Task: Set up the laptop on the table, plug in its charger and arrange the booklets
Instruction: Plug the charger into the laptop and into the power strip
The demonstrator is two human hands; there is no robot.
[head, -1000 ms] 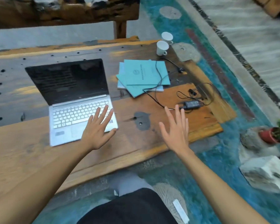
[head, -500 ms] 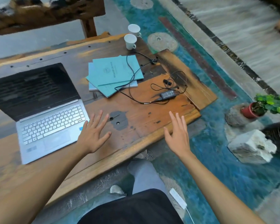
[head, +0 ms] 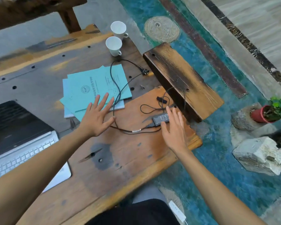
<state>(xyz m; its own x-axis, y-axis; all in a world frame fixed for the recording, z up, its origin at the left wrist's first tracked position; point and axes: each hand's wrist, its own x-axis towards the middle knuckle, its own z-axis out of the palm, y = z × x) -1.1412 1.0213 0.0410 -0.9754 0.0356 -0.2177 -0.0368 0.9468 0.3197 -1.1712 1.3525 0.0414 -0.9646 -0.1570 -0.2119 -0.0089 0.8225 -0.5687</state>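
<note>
Both hands spread flat, gripping nothing, above the table (head: 120, 168).
I see my left hand (head: 96, 117) over the booklets' (head: 94, 88) near corner, my right hand (head: 173, 127) over the charger (head: 161, 118) by the right edge; laptop (head: 19, 140) open at the left edge; two empty cups (head: 114, 44) at the far edge.

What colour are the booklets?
Light teal, with a round emblem on the booklets; head view.
</note>
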